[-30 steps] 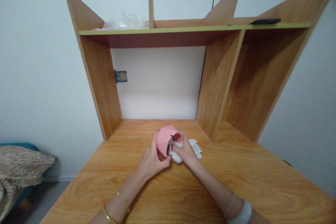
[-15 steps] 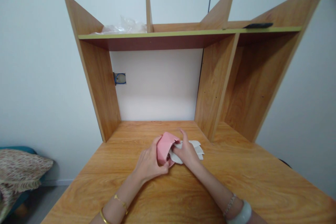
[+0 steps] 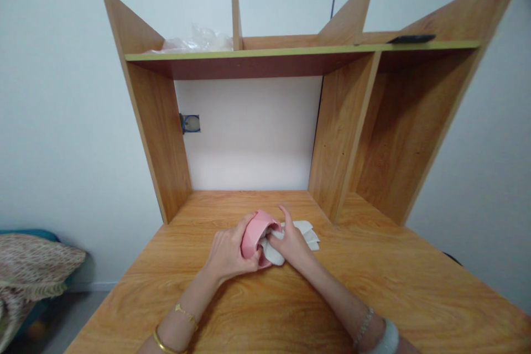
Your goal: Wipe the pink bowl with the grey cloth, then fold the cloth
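Midway, by the look of it: left hand [image 3: 227,250] clamped around small pink rounded cup [image 3: 254,232] tipped on its side on wooden counter [image 3: 373,282], right hand [image 3: 290,243] closed on white crumpled cloth [image 3: 305,230] half inside the cup, remainder trailing just right.

Wooden desk [image 3: 373,282]: white cloth [image 3: 305,232] lying on it; clear plastic [image 3: 194,41] on top shelf [image 3: 290,51].

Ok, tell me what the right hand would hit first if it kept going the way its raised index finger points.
The right hand points up and away across the wooden desk top. Past the white cloth it presses, the line looks free until the white back wall panel of the alcove, though depth is hard to judge.
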{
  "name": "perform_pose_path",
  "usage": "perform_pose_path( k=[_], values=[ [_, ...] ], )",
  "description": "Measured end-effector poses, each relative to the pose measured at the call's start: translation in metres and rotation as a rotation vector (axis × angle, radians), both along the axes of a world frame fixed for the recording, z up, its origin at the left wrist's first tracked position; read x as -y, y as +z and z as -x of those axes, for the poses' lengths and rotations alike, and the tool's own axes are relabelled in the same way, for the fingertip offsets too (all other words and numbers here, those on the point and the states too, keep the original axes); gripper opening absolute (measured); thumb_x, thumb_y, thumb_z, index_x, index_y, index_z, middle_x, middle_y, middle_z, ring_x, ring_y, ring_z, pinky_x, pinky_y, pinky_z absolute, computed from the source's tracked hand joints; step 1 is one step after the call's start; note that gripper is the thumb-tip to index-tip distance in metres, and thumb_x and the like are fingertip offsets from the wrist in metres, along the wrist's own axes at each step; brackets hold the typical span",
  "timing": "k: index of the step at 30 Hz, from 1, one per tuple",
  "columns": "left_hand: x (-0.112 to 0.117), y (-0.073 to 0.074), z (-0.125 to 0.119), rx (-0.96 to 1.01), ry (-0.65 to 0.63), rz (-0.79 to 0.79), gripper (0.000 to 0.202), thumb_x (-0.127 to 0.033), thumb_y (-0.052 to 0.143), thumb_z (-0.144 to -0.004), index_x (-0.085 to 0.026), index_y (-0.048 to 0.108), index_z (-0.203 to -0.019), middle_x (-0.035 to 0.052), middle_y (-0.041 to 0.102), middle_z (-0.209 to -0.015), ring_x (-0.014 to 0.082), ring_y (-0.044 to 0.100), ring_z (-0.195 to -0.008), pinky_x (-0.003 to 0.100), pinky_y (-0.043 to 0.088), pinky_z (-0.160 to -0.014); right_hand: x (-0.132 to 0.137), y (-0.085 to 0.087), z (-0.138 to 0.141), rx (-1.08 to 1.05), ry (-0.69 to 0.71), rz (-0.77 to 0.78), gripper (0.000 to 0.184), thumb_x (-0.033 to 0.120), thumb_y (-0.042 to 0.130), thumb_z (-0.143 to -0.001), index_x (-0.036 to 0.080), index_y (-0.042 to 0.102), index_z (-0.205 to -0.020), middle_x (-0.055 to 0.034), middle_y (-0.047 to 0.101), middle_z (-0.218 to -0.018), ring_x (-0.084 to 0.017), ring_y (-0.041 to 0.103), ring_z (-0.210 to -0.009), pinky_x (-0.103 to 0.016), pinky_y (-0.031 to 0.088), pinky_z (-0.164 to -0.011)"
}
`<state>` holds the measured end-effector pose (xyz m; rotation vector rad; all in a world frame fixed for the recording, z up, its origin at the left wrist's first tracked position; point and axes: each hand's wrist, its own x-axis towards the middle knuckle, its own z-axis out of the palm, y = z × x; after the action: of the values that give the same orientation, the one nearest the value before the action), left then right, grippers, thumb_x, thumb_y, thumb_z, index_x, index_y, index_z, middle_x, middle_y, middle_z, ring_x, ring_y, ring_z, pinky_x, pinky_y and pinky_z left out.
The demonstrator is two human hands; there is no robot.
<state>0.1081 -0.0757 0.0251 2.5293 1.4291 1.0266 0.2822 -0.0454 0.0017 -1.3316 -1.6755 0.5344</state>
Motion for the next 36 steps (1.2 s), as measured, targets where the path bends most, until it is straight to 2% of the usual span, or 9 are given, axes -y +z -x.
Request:
perform_pose_path(
  k=[3, 7, 13, 15, 19, 24, 30, 33, 36],
  values=[
    [0.001, 0.000, 0.000, -0.004, -0.008, -0.014, 0.070, -0.044, 0.051, -0.066, -0.021, 0.031, -0.129, 0.0077, 0.063, -0.100, 0.0258, 0.061, -0.081, 0.035, 0.045, -0.073, -0.002, 0.000, 0.000, -0.049, 0.002, 0.017, 0.079, 0.022, 0.058, -0.061, 0.014, 0.022, -0.130, 0.0036, 0.059, -0.060, -0.017, 0.057, -0.057, -0.024, 0.040, -0.055],
    [0.003, -0.001, -0.002, 0.038, -0.001, -0.005, 0.072, -0.044, 0.054, -0.065, -0.021, 0.030, -0.129, 0.0072, 0.063, -0.094, 0.0246, 0.061, -0.078, 0.035, 0.046, -0.073, -0.002, 0.000, 0.001, -0.113, -0.043, 0.032, 0.072, 0.026, 0.059, -0.061, 0.014, 0.030, -0.126, 0.0016, 0.060, -0.065, -0.017, 0.058, -0.061, -0.027, 0.043, -0.058],
    [0.004, -0.003, -0.009, 0.301, 0.059, 0.104, 0.076, -0.046, 0.053, -0.071, -0.019, 0.017, -0.132, 0.0053, 0.061, -0.091, 0.0195, 0.059, -0.074, 0.032, 0.046, -0.069, -0.005, -0.004, 0.000, -0.282, -0.081, 0.020, 0.060, 0.022, 0.054, -0.063, 0.017, 0.037, -0.121, -0.0016, 0.061, -0.080, -0.017, 0.058, -0.069, -0.030, 0.046, -0.066],
    [0.002, -0.004, -0.011, 0.375, 0.036, 0.129, 0.078, -0.045, 0.053, -0.073, -0.017, 0.012, -0.133, 0.0050, 0.059, -0.090, 0.0166, 0.057, -0.068, 0.030, 0.046, -0.065, -0.008, -0.007, -0.001, -0.340, -0.073, 0.017, 0.059, 0.022, 0.052, -0.064, 0.016, 0.036, -0.120, -0.0030, 0.061, -0.084, -0.017, 0.058, -0.070, -0.030, 0.047, -0.066],
    [-0.001, -0.009, -0.014, 0.432, -0.063, 0.228, 0.088, -0.045, 0.060, -0.069, -0.017, 0.006, -0.133, 0.0084, 0.055, -0.102, 0.0122, 0.055, -0.062, 0.027, 0.046, -0.060, -0.011, -0.011, 0.000, -0.477, -0.070, 0.018, 0.053, 0.025, 0.052, -0.063, 0.017, 0.038, -0.113, -0.0055, 0.060, -0.093, -0.018, 0.058, -0.079, -0.030, 0.047, -0.069],
    [0.000, -0.016, -0.020, 0.483, -0.181, 0.306, 0.069, -0.041, 0.058, -0.073, -0.015, 0.018, -0.124, 0.0074, 0.056, -0.099, 0.0140, 0.057, -0.074, 0.028, 0.047, -0.067, -0.007, -0.006, 0.006, -0.599, 0.032, 0.146, 0.052, 0.029, 0.057, -0.059, 0.019, 0.040, -0.107, -0.0044, 0.061, -0.091, -0.018, 0.060, -0.076, -0.029, 0.049, -0.066],
    [0.004, -0.013, -0.023, 0.560, -0.101, 0.352, 0.058, -0.034, 0.059, -0.070, -0.018, 0.024, -0.114, 0.0018, 0.060, -0.085, 0.0133, 0.060, -0.064, 0.027, 0.050, -0.060, -0.001, -0.002, 0.012, -0.624, 0.074, 0.172, 0.050, 0.032, 0.064, -0.058, 0.018, 0.044, -0.101, -0.0065, 0.062, -0.092, -0.019, 0.059, -0.084, -0.030, 0.049, -0.068],
    [0.005, -0.011, -0.022, 0.520, -0.077, 0.330, 0.057, -0.032, 0.060, -0.069, -0.018, 0.026, -0.113, 0.0022, 0.060, -0.085, 0.0133, 0.060, -0.065, 0.026, 0.049, -0.060, 0.001, -0.003, 0.014, -0.582, 0.050, 0.187, 0.053, 0.026, 0.067, -0.052, 0.018, 0.045, -0.099, -0.0057, 0.062, -0.091, -0.020, 0.059, -0.085, -0.030, 0.048, -0.070],
    [0.007, -0.009, -0.022, 0.426, -0.068, 0.306, 0.062, -0.029, 0.061, -0.066, -0.017, 0.025, -0.116, 0.0024, 0.060, -0.082, 0.0142, 0.059, -0.064, 0.026, 0.047, -0.058, 0.002, -0.001, 0.014, -0.550, 0.097, 0.203, 0.048, 0.021, 0.066, -0.051, 0.018, 0.047, -0.095, -0.0045, 0.063, -0.090, -0.020, 0.059, -0.084, -0.031, 0.047, -0.074]
  ],
)
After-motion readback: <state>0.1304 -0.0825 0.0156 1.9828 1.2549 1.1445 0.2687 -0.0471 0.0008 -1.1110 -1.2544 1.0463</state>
